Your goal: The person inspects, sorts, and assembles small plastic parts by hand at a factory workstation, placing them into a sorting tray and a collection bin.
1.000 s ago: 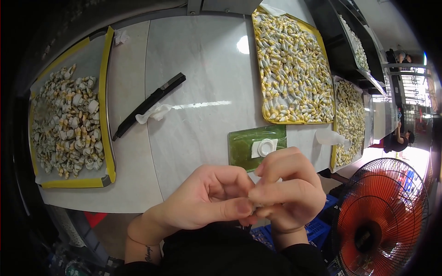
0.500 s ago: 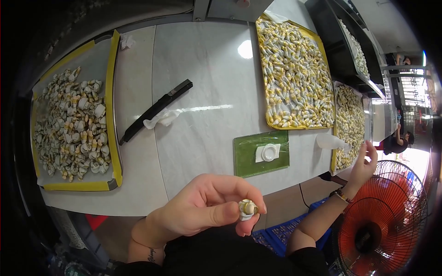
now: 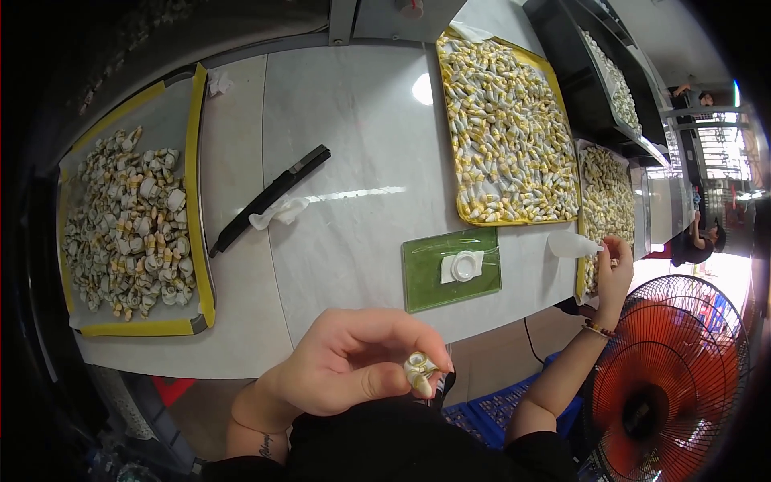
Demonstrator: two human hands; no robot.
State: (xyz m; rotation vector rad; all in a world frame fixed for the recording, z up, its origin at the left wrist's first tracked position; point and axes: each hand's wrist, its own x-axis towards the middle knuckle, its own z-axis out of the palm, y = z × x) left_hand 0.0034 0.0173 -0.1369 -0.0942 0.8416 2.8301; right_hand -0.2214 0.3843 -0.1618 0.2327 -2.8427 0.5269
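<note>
My left hand (image 3: pixel 353 361) pinches a small white ceramic-looking piece with gold trim (image 3: pixel 418 374) between thumb and fingers, above the near edge of the table. Far to the right, my right hand (image 3: pixel 613 277) has its fingers curled at the nozzle tip of a translucent white squeeze bottle (image 3: pixel 569 245); whether they touch it, or hold a small piece, I cannot make out. Between the hands lies a green mat (image 3: pixel 419 277), bearing a small round white dish (image 3: pixel 464 266) on a folded white tissue.
A yellow-edged tray (image 3: pixel 201 241) of similar pieces stands at left, another yellow-edged tray (image 3: pixel 574 120) at far right, and a third tray (image 3: pixel 606 185) beyond it. A black bar-shaped tool (image 3: pixel 269 201) lies by crumpled tissue (image 3: pixel 278 212). An orange fan (image 3: pixel 666 377) stands at my right.
My right hand has moved left, from above the third tray to the bottle's nozzle. In my left hand the small piece has turned, its hollow end now facing up.
</note>
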